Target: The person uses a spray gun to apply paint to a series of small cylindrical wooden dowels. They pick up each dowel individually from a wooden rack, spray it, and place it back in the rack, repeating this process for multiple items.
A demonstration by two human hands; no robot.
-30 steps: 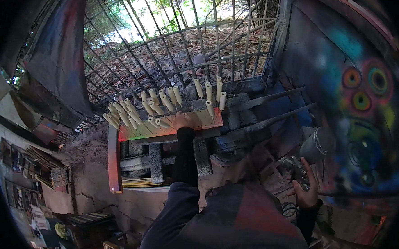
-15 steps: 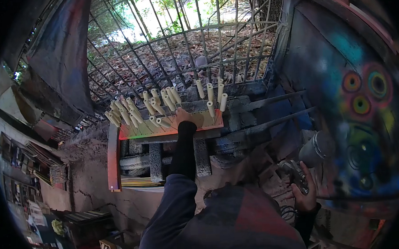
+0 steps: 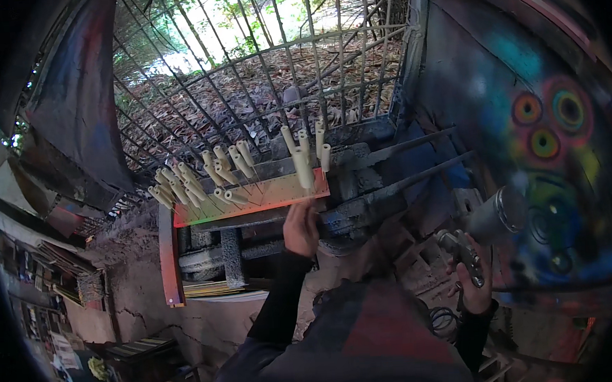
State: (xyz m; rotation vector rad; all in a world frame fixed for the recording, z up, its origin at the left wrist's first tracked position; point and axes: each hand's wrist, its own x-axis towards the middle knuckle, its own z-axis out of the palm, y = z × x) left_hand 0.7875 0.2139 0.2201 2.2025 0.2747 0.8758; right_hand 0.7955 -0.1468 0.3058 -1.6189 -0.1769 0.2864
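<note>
My left hand (image 3: 300, 229) is in front of a long board, its fingers pinched at the lower end of a pale cream tube (image 3: 304, 172) that stands upright above them. The thin stick under this tube is mostly hidden by the fingers. Several similar tubes stand on thin sticks set in the orange, yellow and green board (image 3: 251, 200), some tilted, clustered at its left and middle with a smaller group at its right end. On the right, my right hand (image 3: 476, 286) is closed round a metal spray gun (image 3: 461, 252) with a grey cup (image 3: 499, 214) beside it.
The board rests on a dark, crusted frame of bars (image 3: 233, 257). Behind it stands a metal grille (image 3: 272, 68) with dry leaves beyond. A paint-spattered panel (image 3: 540, 172) rises at the right. Stacked frames and boards (image 3: 68, 266) lie at the left.
My left hand has drawn back from the board toward me and slightly right, with a tube now upright at its fingers. My right hand still holds the spray gun. The view has shifted somewhat.
</note>
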